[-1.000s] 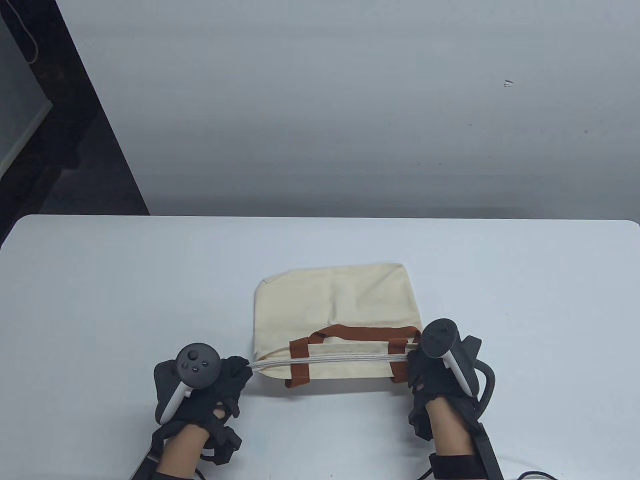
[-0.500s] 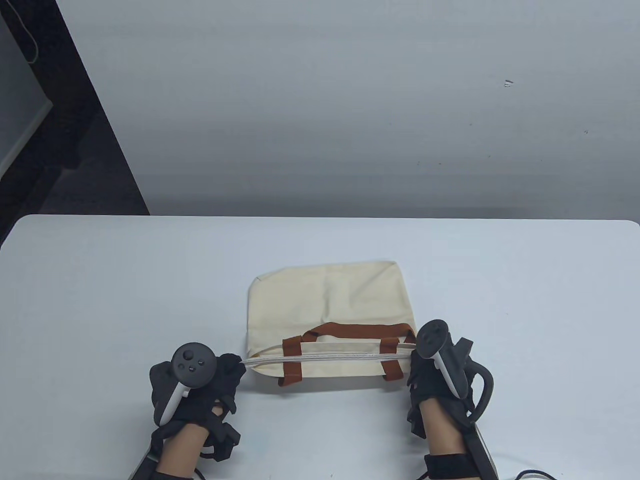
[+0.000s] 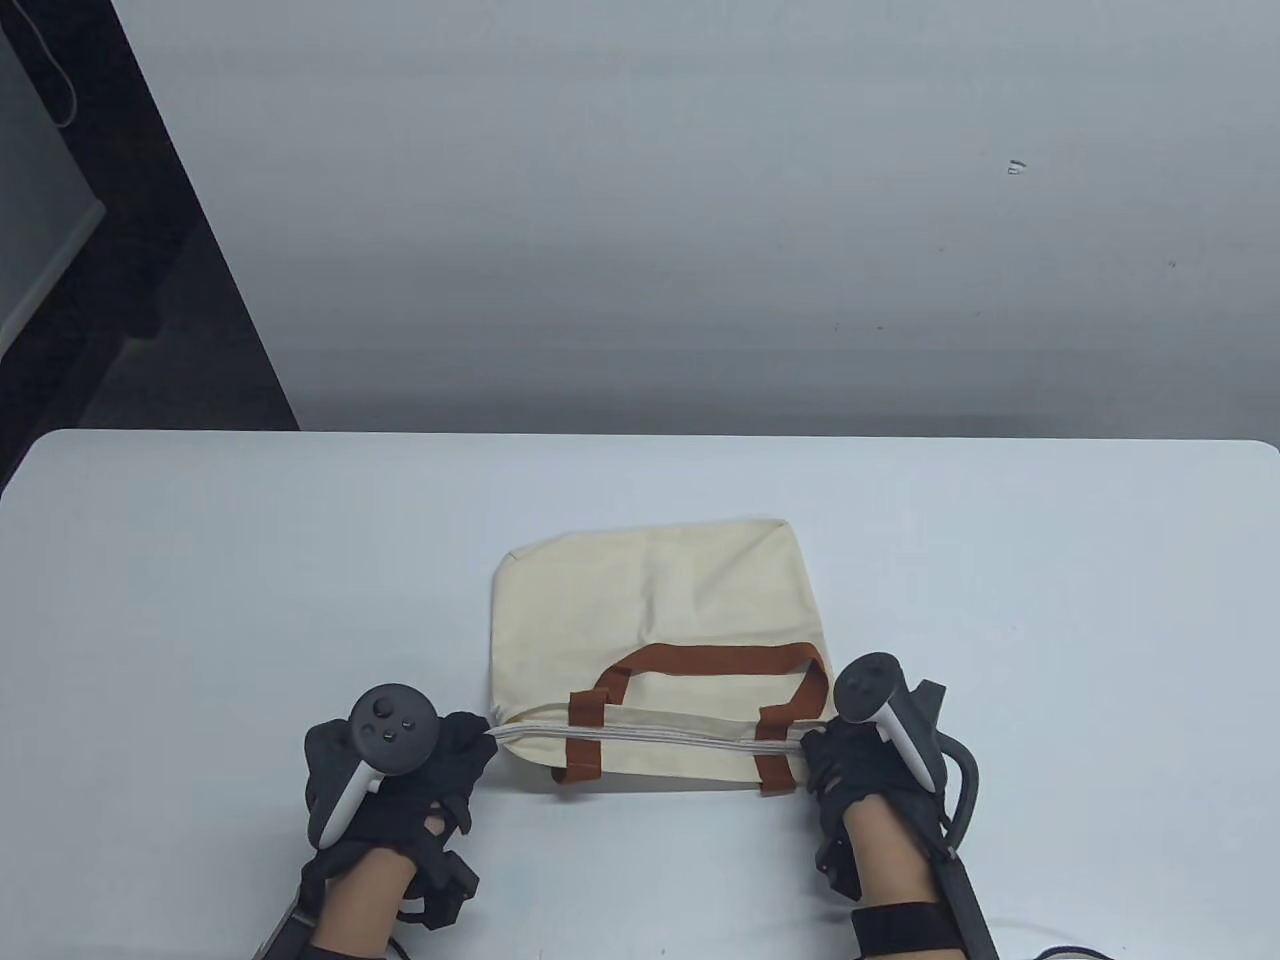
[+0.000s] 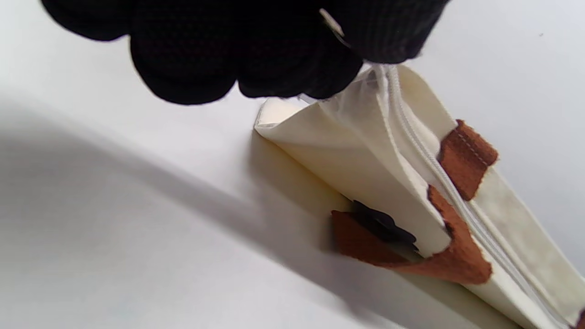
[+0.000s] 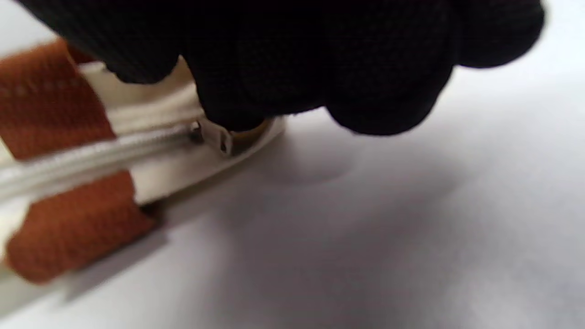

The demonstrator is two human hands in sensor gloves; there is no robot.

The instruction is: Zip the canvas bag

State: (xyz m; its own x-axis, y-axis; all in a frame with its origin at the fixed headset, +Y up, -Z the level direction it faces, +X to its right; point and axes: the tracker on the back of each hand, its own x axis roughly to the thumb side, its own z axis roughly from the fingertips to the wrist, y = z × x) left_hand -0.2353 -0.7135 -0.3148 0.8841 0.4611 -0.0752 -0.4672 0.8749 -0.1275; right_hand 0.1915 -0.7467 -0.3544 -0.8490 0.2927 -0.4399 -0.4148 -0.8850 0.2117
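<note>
**Both grips on the zipper ends**

Near the front edge of the worktop (image 3: 200, 600) lies the canvas bag (image 3: 650, 600), flat, brown handles (image 3: 720, 660) on top. My left hand (image 3: 400, 770) pinches the zipper's (image 3: 680, 735) left end, the tape vanishing under my fingers (image 4: 183, 68). My right hand (image 3: 860, 770) grips the metal zipper pull (image 5: 212, 137) at the right end, its tab hidden beneath blurred fingers (image 5: 320, 68). I can read no label or writing anywhere.
</note>
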